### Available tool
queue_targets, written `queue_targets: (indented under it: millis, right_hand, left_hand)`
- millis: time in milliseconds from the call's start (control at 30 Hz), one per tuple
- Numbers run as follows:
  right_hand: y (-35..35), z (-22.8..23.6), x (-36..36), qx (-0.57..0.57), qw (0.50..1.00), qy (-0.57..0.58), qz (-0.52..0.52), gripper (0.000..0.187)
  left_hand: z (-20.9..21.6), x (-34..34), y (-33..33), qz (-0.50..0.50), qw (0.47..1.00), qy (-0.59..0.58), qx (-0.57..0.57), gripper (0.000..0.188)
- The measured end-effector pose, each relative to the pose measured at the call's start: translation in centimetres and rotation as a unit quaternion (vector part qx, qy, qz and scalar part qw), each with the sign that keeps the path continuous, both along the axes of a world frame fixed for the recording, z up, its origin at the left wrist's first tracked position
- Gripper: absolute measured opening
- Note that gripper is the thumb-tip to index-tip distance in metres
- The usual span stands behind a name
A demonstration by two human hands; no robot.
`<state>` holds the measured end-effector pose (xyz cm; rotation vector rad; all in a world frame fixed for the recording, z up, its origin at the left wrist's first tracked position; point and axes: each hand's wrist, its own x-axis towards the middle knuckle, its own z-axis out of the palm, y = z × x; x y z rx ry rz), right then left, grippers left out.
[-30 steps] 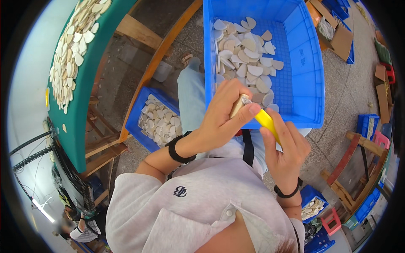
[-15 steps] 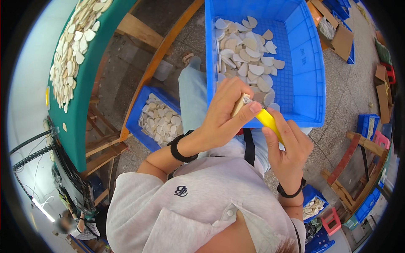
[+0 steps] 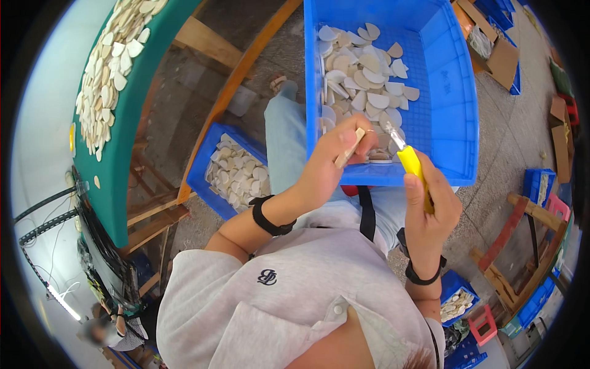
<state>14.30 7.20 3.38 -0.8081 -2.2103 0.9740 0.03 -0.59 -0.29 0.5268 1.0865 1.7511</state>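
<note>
Have drawn one yellow-handled knife (image 3: 413, 162) away from one pale piece (image 3: 348, 150) since half a second ago, holding both above the near side of the large blue crate (image 3: 453, 92). Grip the knife in the right hand (image 3: 435, 200), pinch the piece in the left hand (image 3: 332, 152). See, inside that crate, pale slices (image 3: 369, 74) too crowded to count; left of it, one smaller crate (image 3: 200, 178) and one green tabletop (image 3: 114, 197), similarly heaped.
</note>
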Motion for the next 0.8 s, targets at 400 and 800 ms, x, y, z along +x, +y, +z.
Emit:
queue_targets:
  millis: [400, 800]
  right_hand:
    - [0.0, 0.0, 0.2, 0.035, 0.998, -0.028, 0.046, 0.030]
    - [0.0, 0.4, 0.4, 0.132, 0.985, -0.092, 0.059, 0.035]
  left_hand:
    - [0.2, -0.3, -0.2, -0.063, 0.997, -0.027, -0.041, 0.036]
    - [0.1, -0.1, -0.7, -0.053, 0.978, 0.197, -0.050, 0.019]
